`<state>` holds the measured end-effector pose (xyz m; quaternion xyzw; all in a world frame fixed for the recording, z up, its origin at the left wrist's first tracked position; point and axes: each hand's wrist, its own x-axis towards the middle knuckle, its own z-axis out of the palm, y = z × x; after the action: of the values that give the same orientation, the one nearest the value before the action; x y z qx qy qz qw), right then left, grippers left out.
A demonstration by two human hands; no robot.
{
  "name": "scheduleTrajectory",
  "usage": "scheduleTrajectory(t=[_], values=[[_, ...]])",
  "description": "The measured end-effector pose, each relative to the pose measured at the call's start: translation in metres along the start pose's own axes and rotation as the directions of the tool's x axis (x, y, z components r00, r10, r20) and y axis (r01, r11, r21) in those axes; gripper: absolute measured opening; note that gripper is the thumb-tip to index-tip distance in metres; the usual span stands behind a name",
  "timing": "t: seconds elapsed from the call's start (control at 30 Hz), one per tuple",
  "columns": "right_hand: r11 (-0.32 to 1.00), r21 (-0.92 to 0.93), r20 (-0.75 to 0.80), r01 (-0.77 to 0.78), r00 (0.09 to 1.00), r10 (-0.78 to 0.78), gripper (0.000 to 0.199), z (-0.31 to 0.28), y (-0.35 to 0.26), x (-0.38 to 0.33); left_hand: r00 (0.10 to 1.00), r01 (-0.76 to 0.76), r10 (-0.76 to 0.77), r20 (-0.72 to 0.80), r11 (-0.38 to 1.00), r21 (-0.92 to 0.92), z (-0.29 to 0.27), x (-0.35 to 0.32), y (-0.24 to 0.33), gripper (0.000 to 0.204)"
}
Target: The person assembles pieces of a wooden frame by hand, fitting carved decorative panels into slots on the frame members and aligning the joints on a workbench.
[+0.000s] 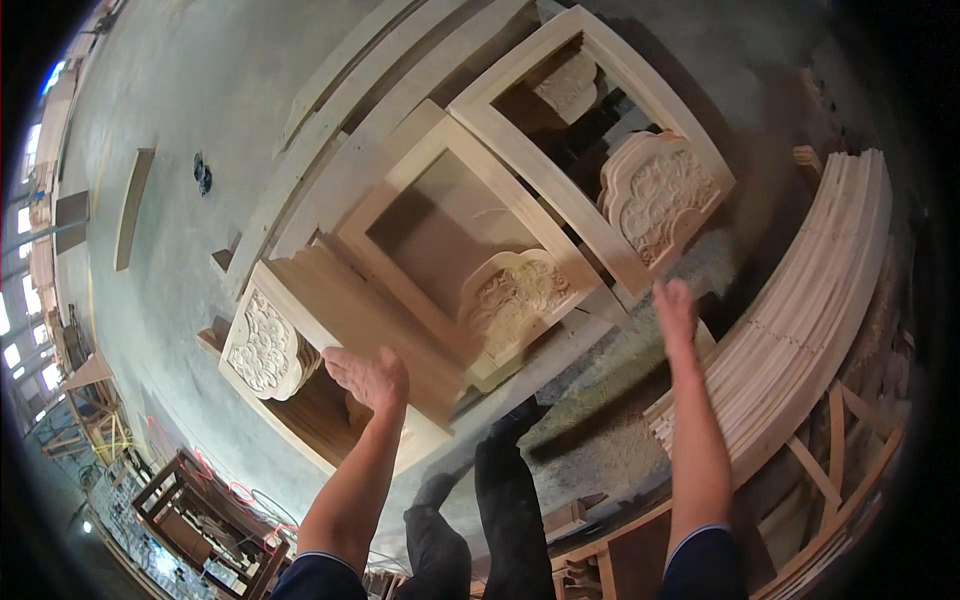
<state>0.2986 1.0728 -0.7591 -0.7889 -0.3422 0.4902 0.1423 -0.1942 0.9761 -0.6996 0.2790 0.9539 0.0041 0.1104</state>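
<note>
Floor: grey concrete workshop floor, with a loose pale plank lying far left.
Stack: tall pile of pale curved wooden slats on the right, on a timber rack.
Frames: three pale square wooden frames with carved floral corner panels, laid side by side; far one, middle one, nearest one.
Progress: judging by the layout, two frames lie flat; the nearest one is under the left hand, not yet settled.
Left hand: fingers spread, palm pressed on the nearest frame's board, gripping nothing.
Right hand: fingers loosely open, empty, raised between the middle frame and the slats.
Labels: none visible.
</note>
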Motion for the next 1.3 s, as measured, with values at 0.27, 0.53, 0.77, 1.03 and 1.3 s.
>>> scheduleTrajectory(t=[0.27, 0.53, 0.77, 1.03, 1.3], values=[[0.731, 0.457, 0.280, -0.507, 0.862, 0.422, 0.037, 0.187, 0.055, -0.026, 1.000, 0.026, -0.026, -0.004, 0.996, -0.090, 0.001, -0.007, 0.010, 0.109], [0.994, -0.011, -0.116, -0.111, 0.987, 0.109, 0.047, 0.227, 0.005, -0.040, 0.999, 0.033, -0.035, -0.036, 0.998, -0.060, 0.000, -0.004, 0.007, 0.110], [0.384, -0.484, 0.491, 0.786, 0.607, -0.624, 0.049, 0.297, -0.107, -0.053, 0.998, 0.003, -0.005, -0.059, 0.999, -0.032, -0.001, -0.007, 0.001, 0.112], [0.414, -0.660, 0.487, 0.627, 0.777, -0.400, 0.046, 0.419, -0.072, -0.086, 0.996, 0.086, -0.088, -0.030, 0.995, -0.054, -0.008, -0.006, 0.013, 0.108], [0.484, -0.547, 0.510, 0.683, 0.730, -0.454, 0.042, 0.359, -0.115, -0.128, 0.998, 0.059, -0.059, 0.006, 0.994, -0.096, -0.011, -0.007, 0.012, 0.112]])
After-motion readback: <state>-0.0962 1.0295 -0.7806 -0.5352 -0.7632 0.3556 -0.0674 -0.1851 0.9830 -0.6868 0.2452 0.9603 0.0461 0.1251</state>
